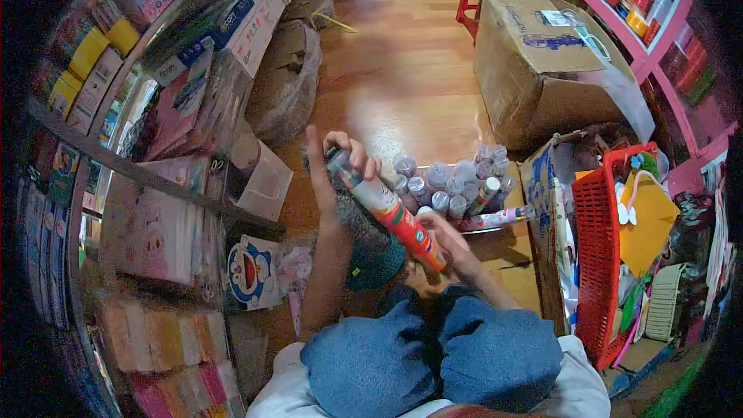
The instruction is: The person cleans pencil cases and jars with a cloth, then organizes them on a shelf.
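The tube [406, 224] is up in the air in front of the knees [433, 348], near the middle of the view. It is long and round and it leans. One end points between 10 and 11 o'clock, and the other points between 4 and 5 o'clock, low by the right hand [457, 248]. The high end is grey and pale. Next comes a white part, then lots of bright red with small white marks, and orange at the low end. The marks are too small to read.

The left hand [323, 190] curls its fingers over the high end and holds it. The right hand touches the red part near the low end; I cannot tell if it pinches, as some fingers are hidden.

At 2 o'clock from the tube stand many bottles [439, 178]. A red basket [596, 248] sits at 4 o'clock.
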The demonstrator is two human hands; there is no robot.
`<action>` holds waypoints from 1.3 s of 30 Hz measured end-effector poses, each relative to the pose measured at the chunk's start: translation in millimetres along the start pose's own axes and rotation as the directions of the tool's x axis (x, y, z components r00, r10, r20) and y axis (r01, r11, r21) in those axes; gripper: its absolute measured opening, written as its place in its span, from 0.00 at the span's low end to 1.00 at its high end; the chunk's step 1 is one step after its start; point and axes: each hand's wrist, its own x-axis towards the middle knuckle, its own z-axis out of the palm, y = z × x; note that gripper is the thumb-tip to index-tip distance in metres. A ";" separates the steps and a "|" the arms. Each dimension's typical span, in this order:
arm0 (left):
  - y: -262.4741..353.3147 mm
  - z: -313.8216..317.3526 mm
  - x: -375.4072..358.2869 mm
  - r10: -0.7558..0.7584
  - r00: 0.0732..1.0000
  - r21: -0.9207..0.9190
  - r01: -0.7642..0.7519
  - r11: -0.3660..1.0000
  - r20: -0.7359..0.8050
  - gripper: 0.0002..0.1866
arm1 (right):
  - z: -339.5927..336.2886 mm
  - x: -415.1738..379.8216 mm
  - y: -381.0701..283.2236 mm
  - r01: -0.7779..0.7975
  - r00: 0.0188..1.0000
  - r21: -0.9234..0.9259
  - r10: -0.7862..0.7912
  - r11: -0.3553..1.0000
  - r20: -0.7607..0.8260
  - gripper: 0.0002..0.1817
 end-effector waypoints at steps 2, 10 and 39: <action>0.9 24.4 1.7 0.147 0.857 0.294 0.006 0.956 -0.495 0.30 | 9.1 3.7 -12.1 0.183 0.978 -0.440 -0.210 0.879 -0.011 0.24; -80.4 48.1 -9.9 -0.232 0.860 0.148 0.330 0.932 -0.454 0.40 | 2.9 2.6 -19.2 0.122 0.937 -0.543 -0.276 0.831 -0.213 0.27; -102.3 60.0 -54.1 0.121 0.919 0.750 0.223 0.623 -0.374 0.16 | -21.7 -3.2 -7.5 0.034 0.960 -0.549 -0.181 0.835 -0.215 0.22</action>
